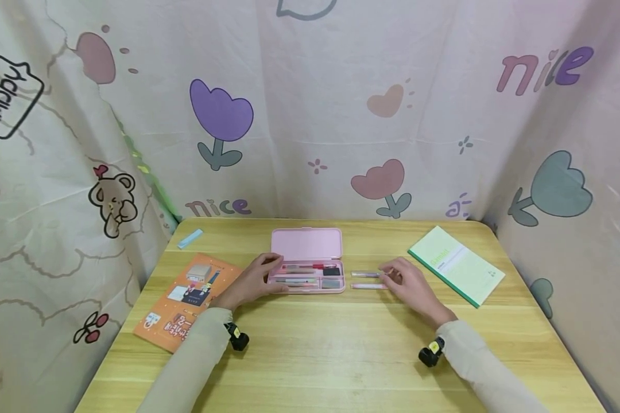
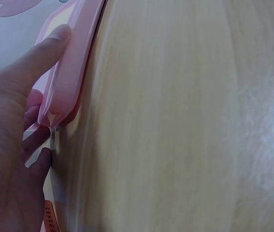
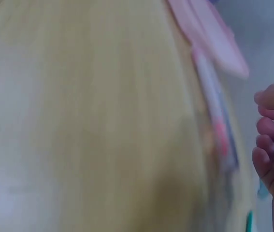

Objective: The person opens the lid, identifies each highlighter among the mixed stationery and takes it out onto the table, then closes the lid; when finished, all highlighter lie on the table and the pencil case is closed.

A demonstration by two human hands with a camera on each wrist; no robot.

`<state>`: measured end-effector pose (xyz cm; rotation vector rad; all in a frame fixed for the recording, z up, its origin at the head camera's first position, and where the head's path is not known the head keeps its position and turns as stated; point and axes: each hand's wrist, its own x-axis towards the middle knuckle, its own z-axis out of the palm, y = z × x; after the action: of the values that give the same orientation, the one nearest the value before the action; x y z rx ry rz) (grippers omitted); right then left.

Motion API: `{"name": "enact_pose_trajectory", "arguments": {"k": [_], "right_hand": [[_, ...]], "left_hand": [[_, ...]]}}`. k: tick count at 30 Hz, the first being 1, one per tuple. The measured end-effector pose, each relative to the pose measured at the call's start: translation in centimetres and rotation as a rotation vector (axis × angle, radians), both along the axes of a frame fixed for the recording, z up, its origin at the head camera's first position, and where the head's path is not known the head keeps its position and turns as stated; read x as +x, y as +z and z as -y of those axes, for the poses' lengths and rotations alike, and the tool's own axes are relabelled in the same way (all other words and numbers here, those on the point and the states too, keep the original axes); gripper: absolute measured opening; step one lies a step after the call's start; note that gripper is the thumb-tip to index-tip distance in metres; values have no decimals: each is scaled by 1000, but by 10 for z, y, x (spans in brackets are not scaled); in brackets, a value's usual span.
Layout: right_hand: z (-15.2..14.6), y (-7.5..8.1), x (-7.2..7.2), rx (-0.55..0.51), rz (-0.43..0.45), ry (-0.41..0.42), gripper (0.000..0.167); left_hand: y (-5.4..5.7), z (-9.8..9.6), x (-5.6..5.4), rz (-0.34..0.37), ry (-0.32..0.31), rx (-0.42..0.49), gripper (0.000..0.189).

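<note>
A pink pencil case [image 1: 306, 244] lies on the table with its lid folded back. Several pens [image 1: 297, 283], a small black block [image 1: 332, 272] and a greyish block [image 1: 331, 284] sit in its compartments. My left hand [image 1: 255, 279] holds the case by its left end, the thumb pressing its front side [image 2: 71, 72]. To the right of the case lie a grey pen [image 1: 364, 275] and a pink pen [image 1: 367, 285], side by side. Over their right ends hovers my right hand [image 1: 410, 289], its fingers [image 3: 267, 128] loosely bent with nothing between them.
An orange book [image 1: 196, 292] lies on the left, partly under my left forearm. Farther back is a light blue strip [image 1: 190, 238]. A pale green notebook [image 1: 457, 264] rests at the right. Printed curtains [image 1: 310, 115] enclose the table's back and sides.
</note>
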<state>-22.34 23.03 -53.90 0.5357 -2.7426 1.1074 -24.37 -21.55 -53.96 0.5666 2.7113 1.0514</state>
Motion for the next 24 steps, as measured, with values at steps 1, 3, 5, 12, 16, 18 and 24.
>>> {"name": "enact_pose_trajectory", "arguments": {"k": [1, 3, 5, 12, 16, 18, 24], "right_hand": [[8, 2, -2, -6, -2, 17, 22], [25, 7, -5, -17, 7, 50, 22], [43, 10, -7, -22, 21, 81, 23], [100, 15, -8, -8, 30, 232, 21], [122, 15, -6, 66, -26, 309, 17], [128, 14, -5, 117, -63, 330, 16], [141, 12, -4, 226, -128, 362, 19]], "left_hand": [[0, 0, 0, -2, 0, -4, 95], [0, 1, 0, -1, 1, -5, 95], [0, 1, 0, -2, -2, -10, 95], [-2, 2, -2, -17, -3, -26, 96], [-2, 2, -1, -13, -6, -18, 97], [-1, 2, -1, -10, -10, -15, 97], [0, 2, 0, -8, -8, -2, 96]]}}
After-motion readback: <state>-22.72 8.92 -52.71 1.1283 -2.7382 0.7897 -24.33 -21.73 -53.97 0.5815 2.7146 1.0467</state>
